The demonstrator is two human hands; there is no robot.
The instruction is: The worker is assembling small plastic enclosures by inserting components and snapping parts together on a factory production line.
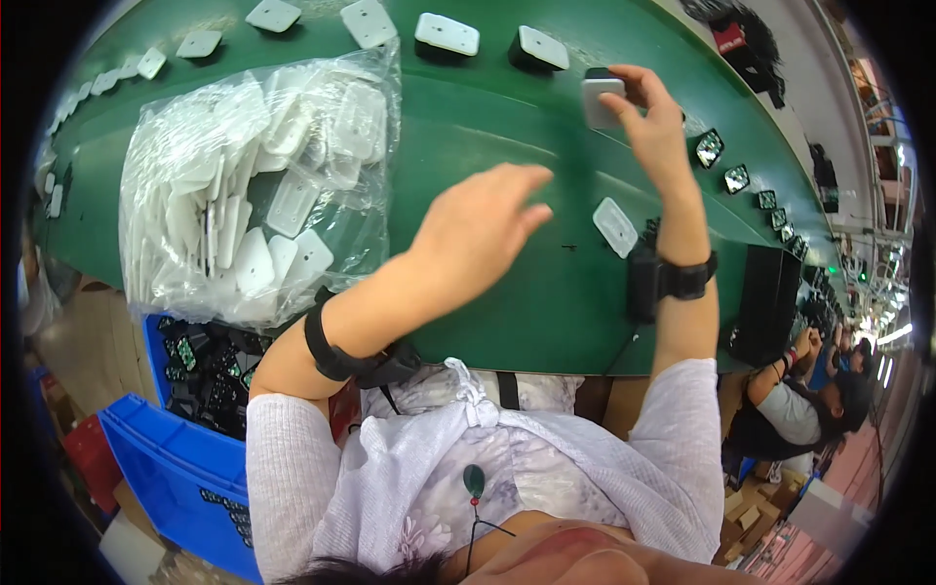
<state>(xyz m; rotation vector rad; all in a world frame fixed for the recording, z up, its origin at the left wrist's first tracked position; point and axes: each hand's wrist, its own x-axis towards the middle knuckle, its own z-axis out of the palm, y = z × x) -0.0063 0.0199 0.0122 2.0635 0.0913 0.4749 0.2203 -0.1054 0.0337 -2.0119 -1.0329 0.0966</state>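
Note:
My right hand [651, 117] is closed around a small black case with a white cover [597, 104] at the far right of the table, thumb on the cover. My left hand [481, 226] hovers over the middle of the table, thumb and fingers apart, with nothing visible in it. A loose white cover plate [615, 228] lies between the two arms. To the left, a clear plastic bag [380, 210] holds many similar white plates [255, 261]. Along the far edge stand black cases with white covers [447, 35], [538, 49].
Black units with exposed green circuit boards [709, 148] curve along the right edge. A black box [765, 297] stands near my right forearm. Below the bag, blue bins [175, 468] hold dark parts. Another person [795, 414] sits at the right.

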